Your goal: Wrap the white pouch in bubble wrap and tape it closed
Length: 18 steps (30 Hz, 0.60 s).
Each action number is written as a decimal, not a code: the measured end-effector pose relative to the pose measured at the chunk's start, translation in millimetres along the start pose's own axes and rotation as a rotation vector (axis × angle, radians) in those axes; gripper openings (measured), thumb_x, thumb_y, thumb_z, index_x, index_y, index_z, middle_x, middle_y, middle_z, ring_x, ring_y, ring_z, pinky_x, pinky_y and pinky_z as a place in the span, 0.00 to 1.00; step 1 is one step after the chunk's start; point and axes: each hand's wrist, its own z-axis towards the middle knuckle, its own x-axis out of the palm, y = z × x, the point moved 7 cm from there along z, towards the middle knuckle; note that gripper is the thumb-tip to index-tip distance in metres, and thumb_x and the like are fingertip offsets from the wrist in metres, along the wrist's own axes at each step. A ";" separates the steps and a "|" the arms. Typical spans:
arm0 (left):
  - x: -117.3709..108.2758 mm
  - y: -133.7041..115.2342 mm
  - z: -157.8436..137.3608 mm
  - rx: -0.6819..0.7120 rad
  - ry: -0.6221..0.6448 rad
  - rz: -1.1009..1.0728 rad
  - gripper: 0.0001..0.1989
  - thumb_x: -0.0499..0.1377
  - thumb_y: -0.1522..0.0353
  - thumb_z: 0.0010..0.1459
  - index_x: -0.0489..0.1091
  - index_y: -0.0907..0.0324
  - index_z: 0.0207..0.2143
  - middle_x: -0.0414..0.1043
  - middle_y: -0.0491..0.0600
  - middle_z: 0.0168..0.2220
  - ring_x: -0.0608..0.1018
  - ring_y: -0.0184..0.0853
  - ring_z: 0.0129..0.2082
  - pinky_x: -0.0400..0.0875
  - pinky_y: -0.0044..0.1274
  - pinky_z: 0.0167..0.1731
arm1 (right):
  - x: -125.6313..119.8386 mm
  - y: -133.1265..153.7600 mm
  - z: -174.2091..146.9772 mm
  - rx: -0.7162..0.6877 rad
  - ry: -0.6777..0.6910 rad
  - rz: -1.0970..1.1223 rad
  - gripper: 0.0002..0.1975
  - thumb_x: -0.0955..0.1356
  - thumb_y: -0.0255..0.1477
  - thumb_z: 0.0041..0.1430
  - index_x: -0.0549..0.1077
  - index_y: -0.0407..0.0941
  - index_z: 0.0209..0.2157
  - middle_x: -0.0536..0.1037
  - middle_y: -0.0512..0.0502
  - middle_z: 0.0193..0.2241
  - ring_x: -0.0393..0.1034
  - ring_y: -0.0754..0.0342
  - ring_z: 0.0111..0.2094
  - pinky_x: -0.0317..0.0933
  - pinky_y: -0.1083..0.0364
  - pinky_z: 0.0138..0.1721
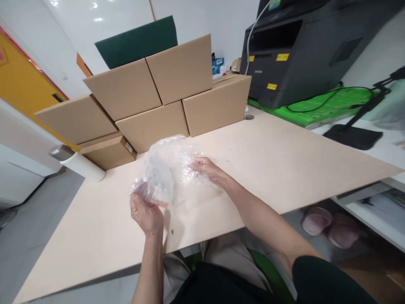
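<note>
A crumpled sheet of clear bubble wrap (pixel 161 169) hangs between my two hands, over the middle of the light wooden table (pixel 259 169). My left hand (pixel 147 215) grips its lower left edge, fingers closed and partly hidden behind the plastic. On the other side, my right hand (pixel 209 169) pinches the wrap between thumb and fingers. Whether anything lies inside the folds I cannot tell; the plastic is shiny and partly blurred.
Cardboard boxes (pixel 152 126) are stacked along the table's back, a dark green box (pixel 139 42) on top. A white cylinder (pixel 87 166) stands at the left edge. Back right are a dark printer (pixel 291 59) and a black stand (pixel 354 136). Pink slippers (pixel 316 220) lie below the table.
</note>
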 end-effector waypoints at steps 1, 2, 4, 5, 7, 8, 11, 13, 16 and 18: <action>-12.9 2.5 7.4 -0.005 -0.025 0.012 0.19 0.56 0.54 0.62 0.73 0.58 0.46 0.76 0.53 0.49 0.78 0.40 0.50 0.74 0.32 0.49 | -4.3 2.8 0.2 -0.002 -0.013 -0.009 0.16 0.75 0.39 0.44 0.69 0.43 0.26 0.71 0.52 0.24 0.66 0.57 0.27 0.58 0.59 0.27; -26.3 6.7 13.3 -0.029 -0.039 0.029 0.18 0.56 0.55 0.62 0.73 0.58 0.45 0.76 0.53 0.48 0.79 0.39 0.49 0.74 0.31 0.49 | -8.6 4.6 0.5 0.003 -0.030 -0.012 0.16 0.75 0.38 0.44 0.69 0.43 0.27 0.71 0.52 0.25 0.66 0.57 0.27 0.57 0.59 0.27; -53.5 17.7 18.8 -0.123 -0.061 0.090 0.18 0.57 0.57 0.60 0.72 0.58 0.47 0.75 0.54 0.49 0.79 0.38 0.48 0.74 0.30 0.49 | -17.2 5.5 0.8 0.026 -0.087 -0.008 0.14 0.74 0.35 0.44 0.69 0.44 0.30 0.72 0.51 0.27 0.67 0.56 0.29 0.58 0.59 0.27; -66.5 21.6 18.3 -0.166 -0.077 0.144 0.18 0.58 0.59 0.60 0.70 0.57 0.50 0.73 0.55 0.52 0.77 0.38 0.50 0.73 0.31 0.51 | -20.7 5.2 0.5 0.040 -0.114 -0.007 0.14 0.74 0.33 0.44 0.69 0.45 0.31 0.73 0.51 0.28 0.67 0.56 0.29 0.58 0.59 0.27; -86.2 20.1 13.5 -0.180 -0.100 0.319 0.25 0.59 0.62 0.59 0.64 0.54 0.59 0.65 0.57 0.60 0.71 0.40 0.58 0.68 0.33 0.56 | -23.3 4.7 -0.6 0.059 -0.120 -0.006 0.15 0.73 0.31 0.43 0.69 0.45 0.34 0.73 0.51 0.29 0.66 0.56 0.29 0.58 0.59 0.27; -90.2 14.5 10.5 -0.140 -0.089 0.429 0.29 0.59 0.62 0.59 0.59 0.53 0.62 0.60 0.57 0.64 0.67 0.42 0.62 0.65 0.35 0.59 | -22.5 4.8 -1.3 0.061 -0.098 -0.010 0.15 0.73 0.30 0.43 0.69 0.45 0.35 0.72 0.51 0.29 0.66 0.57 0.28 0.58 0.60 0.26; -69.0 -8.3 0.2 0.119 0.116 0.781 0.29 0.57 0.60 0.61 0.59 0.55 0.63 0.51 0.60 0.67 0.56 0.47 0.68 0.58 0.42 0.62 | -21.4 5.0 -3.4 0.066 -0.067 -0.028 0.16 0.73 0.29 0.43 0.70 0.45 0.36 0.72 0.52 0.28 0.66 0.57 0.28 0.57 0.60 0.26; -37.1 -14.1 -11.1 0.307 0.344 0.990 0.23 0.55 0.59 0.62 0.67 0.58 0.58 0.56 0.61 0.65 0.54 0.51 0.68 0.52 0.47 0.63 | -24.8 3.1 -3.7 0.079 -0.106 -0.038 0.17 0.72 0.29 0.44 0.70 0.45 0.39 0.73 0.51 0.30 0.67 0.56 0.29 0.58 0.60 0.27; 4.3 0.8 -28.5 0.429 0.645 1.251 0.25 0.57 0.57 0.60 0.69 0.59 0.57 0.60 0.62 0.63 0.53 0.57 0.68 0.45 0.53 0.63 | -29.6 -2.6 -1.7 0.113 -0.145 -0.026 0.22 0.73 0.28 0.44 0.69 0.45 0.44 0.74 0.50 0.30 0.68 0.55 0.30 0.59 0.59 0.27; 18.7 15.9 -35.0 0.415 0.762 1.352 0.28 0.59 0.58 0.58 0.67 0.59 0.59 0.61 0.63 0.64 0.57 0.59 0.66 0.47 0.55 0.61 | -30.1 -5.7 0.4 0.127 -0.134 -0.009 0.24 0.73 0.28 0.44 0.69 0.45 0.46 0.73 0.51 0.29 0.67 0.55 0.28 0.58 0.59 0.26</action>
